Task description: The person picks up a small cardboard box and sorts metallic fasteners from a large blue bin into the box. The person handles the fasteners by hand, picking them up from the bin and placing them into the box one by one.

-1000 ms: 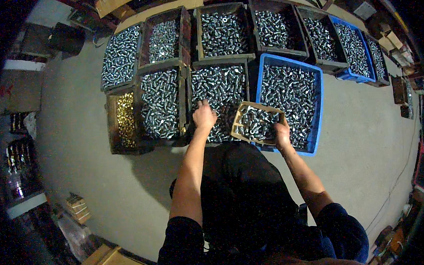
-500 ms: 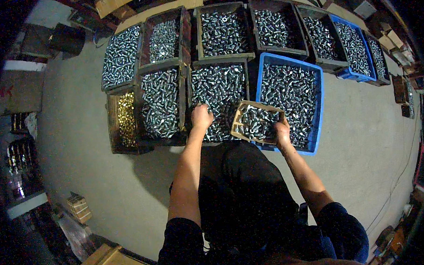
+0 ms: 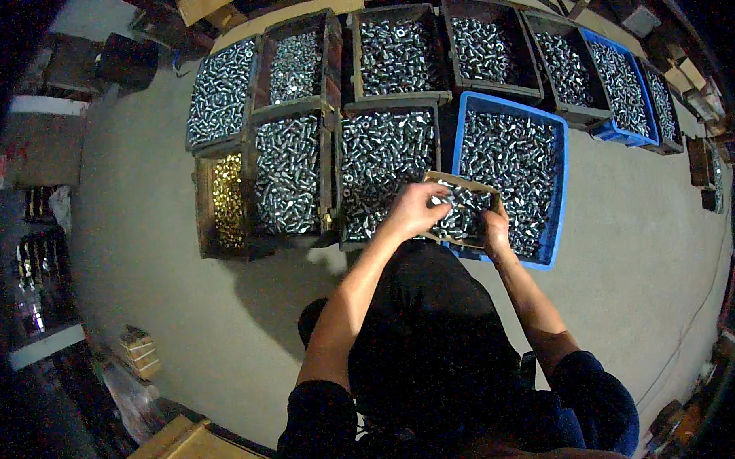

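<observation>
My right hand (image 3: pixel 495 228) grips the right side of a small open cardboard box (image 3: pixel 466 180), tilted a little over the blue crate's near left part. Inside lie many small silvery metal fittings (image 3: pixel 466 202), bolt-like in shape. Over the box's left side is my left hand (image 3: pixel 415 208), its fingers curled together around a shiny metal fitting (image 3: pixel 439 200); any more pieces in it are hidden. Left of the box stands a dark crate (image 3: pixel 387 105) full of similar fittings. The blue crate (image 3: pixel 561 174) under the box also holds a heap of them.
More dark crates of metal parts stand behind and to the left, among them one with brass-coloured pieces (image 3: pixel 228 202). Another blue crate (image 3: pixel 623 133) is at the far right. Stacked blocks (image 3: pixel 139 351) sit on the floor at left, and a wooden surface (image 3: pixel 189 450) is near the lower edge.
My left hand has moved right, from the dark crate's fittings to the cardboard box. The right hand still holds the box; the whole view has shifted slightly.
</observation>
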{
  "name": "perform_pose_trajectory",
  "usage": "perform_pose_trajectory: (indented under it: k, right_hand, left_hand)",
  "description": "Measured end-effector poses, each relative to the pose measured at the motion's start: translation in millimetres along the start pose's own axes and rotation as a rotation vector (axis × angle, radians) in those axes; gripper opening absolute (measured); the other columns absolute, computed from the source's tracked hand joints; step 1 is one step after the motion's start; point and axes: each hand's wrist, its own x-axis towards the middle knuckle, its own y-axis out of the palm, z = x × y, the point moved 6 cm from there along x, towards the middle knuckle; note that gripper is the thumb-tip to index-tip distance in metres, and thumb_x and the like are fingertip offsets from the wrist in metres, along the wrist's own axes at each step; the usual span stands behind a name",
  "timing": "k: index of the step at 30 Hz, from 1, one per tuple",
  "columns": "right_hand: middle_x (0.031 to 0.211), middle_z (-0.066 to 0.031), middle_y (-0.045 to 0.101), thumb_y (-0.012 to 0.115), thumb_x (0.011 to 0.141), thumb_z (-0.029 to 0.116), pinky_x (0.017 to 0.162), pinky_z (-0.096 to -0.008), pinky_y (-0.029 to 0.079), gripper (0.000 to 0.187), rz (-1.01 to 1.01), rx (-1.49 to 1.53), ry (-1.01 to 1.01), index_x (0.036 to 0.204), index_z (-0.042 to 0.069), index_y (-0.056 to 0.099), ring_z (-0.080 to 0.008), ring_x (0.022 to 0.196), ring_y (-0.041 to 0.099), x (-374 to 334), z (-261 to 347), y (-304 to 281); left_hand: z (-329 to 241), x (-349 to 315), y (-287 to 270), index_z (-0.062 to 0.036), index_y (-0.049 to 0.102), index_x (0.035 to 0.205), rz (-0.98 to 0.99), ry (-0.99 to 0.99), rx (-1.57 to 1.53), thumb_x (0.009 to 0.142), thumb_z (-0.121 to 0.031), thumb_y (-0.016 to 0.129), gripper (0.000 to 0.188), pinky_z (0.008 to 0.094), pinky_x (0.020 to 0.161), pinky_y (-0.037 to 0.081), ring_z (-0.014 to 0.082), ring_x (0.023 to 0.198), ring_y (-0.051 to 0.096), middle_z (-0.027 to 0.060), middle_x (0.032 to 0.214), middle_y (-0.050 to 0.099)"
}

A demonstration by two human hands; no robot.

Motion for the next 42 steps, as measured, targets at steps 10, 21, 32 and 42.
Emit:
perform_pose_trajectory:
  k: [10,21,32,42]
  right_hand:
    - [0.106,-0.0058,0.053,0.042,0.069,0.002,0.078,-0.0269,0.041,0.062,-0.041,-0.088,-0.042,0.131,0.003,0.037,-0.0157,0.086,0.049,3,-3,-3]
    - [0.100,-0.0062,0.053,0.041,0.067,0.000,0.073,-0.0285,0.045,0.061,0.033,-0.075,-0.087,0.128,0.004,0.039,-0.0179,0.081,0.051,16,-16,-20]
    - [0.114,-0.0088,0.050,0.047,0.071,0.001,0.083,-0.0233,0.039,0.067,0.072,-0.107,-0.122,0.135,-0.004,0.027,-0.0160,0.094,0.049,12,-17,-13]
    - [0.099,-0.0071,0.052,0.041,0.067,0.004,0.061,-0.0257,0.043,0.061,0.011,-0.135,-0.014,0.127,0.004,0.037,-0.0159,0.072,0.049,6,-10,-12]
  left_hand:
    - [79,-1,-115,-0.0118,0.053,0.117,-0.435,-0.262,0.608,0.069,-0.021,0.070,0.052,0.0435,0.082,0.045,0.0360,0.099,0.055,0.0199,0.111,0.054]
    - [108,31,-89,0.0031,0.046,0.118,-0.305,-0.302,1.045,0.068,-0.011,0.069,0.056,0.0395,0.066,0.052,0.0334,0.079,0.062,0.0265,0.118,0.043]
    - [96,27,-104,-0.0081,0.060,0.088,-0.309,-0.145,1.061,0.062,-0.020,0.065,0.029,0.0450,0.061,0.050,0.0344,0.070,0.061,0.0161,0.089,0.057]
    - [114,-3,-116,-0.0048,0.061,0.083,-0.464,-0.464,0.271,0.062,-0.020,0.067,0.027,0.0340,0.049,0.043,0.0195,0.055,0.056,0.0082,0.065,0.058]
